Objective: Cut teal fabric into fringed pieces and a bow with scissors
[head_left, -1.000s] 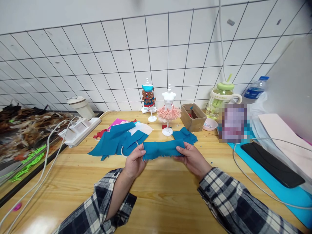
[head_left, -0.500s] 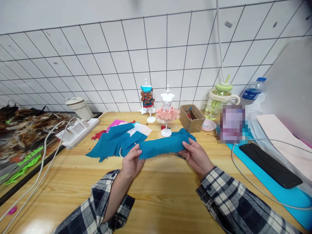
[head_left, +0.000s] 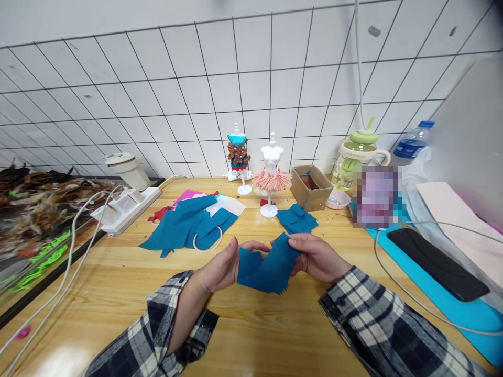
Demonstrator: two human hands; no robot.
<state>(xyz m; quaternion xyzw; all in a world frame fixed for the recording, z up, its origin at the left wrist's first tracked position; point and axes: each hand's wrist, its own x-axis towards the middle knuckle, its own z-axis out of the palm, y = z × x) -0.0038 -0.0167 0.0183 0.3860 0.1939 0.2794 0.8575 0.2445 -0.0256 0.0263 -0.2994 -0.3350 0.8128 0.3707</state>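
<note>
Teal cloth strip (head_left: 267,272) sags between hands above bench (head_left: 251,335), one edge jagged. Right hand (head_left: 320,256) pinches one end, thumb on top, likely bearing most of weight. Left hand (head_left: 218,269) spread, thumb apart from cloth, fingers behind other end, seemingly propping rather than gripping. Loose teal pieces (head_left: 183,225) and teal bundle (head_left: 297,218) lie just beyond, probably for easy reach. Dress form (head_left: 272,154) stands upright behind, steadied by own base.
</note>
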